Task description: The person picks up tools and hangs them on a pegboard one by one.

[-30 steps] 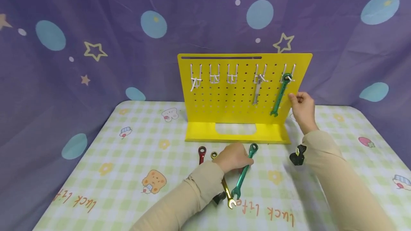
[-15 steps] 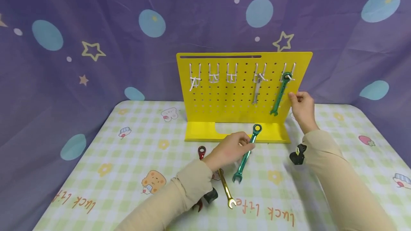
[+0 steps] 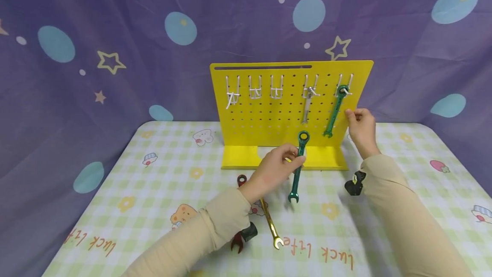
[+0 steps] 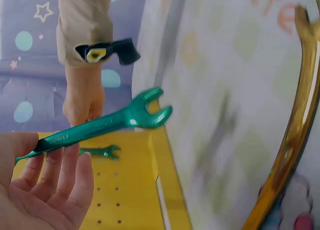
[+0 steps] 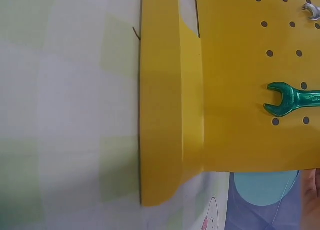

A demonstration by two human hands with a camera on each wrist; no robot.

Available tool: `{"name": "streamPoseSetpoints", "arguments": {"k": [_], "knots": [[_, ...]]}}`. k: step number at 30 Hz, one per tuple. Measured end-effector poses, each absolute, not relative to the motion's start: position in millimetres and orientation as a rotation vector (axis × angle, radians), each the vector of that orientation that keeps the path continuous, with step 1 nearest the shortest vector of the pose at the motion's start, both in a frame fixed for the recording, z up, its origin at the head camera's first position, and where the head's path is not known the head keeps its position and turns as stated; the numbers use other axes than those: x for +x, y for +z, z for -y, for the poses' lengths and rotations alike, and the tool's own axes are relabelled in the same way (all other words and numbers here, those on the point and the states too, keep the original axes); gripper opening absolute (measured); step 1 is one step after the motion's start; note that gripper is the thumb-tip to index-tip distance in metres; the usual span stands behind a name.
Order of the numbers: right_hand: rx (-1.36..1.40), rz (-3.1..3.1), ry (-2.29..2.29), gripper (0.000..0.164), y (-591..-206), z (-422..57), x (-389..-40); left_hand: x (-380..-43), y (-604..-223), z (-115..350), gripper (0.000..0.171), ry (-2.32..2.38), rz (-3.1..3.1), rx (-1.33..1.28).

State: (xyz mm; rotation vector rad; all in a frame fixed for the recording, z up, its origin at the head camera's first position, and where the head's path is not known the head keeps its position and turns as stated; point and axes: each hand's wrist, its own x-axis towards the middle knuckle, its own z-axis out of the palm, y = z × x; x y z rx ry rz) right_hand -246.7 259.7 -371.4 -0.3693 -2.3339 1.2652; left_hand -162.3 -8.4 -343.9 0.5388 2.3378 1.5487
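A person's left hand (image 3: 274,166) pinches a green metal combination wrench (image 3: 299,165) by its upper shaft, holding it nearly upright above the checked tablecloth (image 3: 161,174), ring end up, in front of the yellow metal pegboard stand (image 3: 269,119). The right hand (image 3: 360,126) grips the pegboard's right edge, fingers curled around it and partly hidden behind it. A second green wrench (image 3: 335,110) and a small silver wrench (image 3: 307,105) hang on white wire hooks. On the cloth lie a gold wrench (image 3: 270,225) and a red wrench (image 3: 241,181), both partly covered by the left sleeve.
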Motion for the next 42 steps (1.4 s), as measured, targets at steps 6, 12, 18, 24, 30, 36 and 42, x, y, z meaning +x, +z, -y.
{"name": "streamPoseSetpoints", "arguments": {"k": [6,12,18,24,30,36,42], "knots": [[-0.387,2.338,1.250,0.044,-372.1,-257.4,-247.1,-171.4,-329.0,21.7,0.025,1.481,-2.466,0.543],[-0.404,2.334,1.267,0.046,-370.3,-257.1,-246.1,-180.3,-312.6,33.5,0.024,1.550,-2.508,0.552],[-0.401,2.334,1.285,0.046,-371.0,-257.7,-246.5,-188.9,-305.0,40.7,0.026,1.586,-2.591,0.532],[-0.397,2.328,1.281,0.044,-371.1,-257.2,-245.1,-199.3,-309.3,42.1,0.026,1.656,-2.668,0.516],[-0.397,2.337,1.276,0.045,-370.7,-257.2,-246.3,-210.1,-311.5,41.0,0.027,1.700,-2.709,0.451],[-0.375,2.327,1.274,0.045,-372.3,-257.2,-247.1,-221.3,-314.4,37.7,0.026,1.714,-2.720,0.412],[-0.366,2.303,1.275,0.041,-374.1,-257.3,-247.5,-230.5,-317.3,32.9,0.023,1.687,-2.742,0.404]]}}
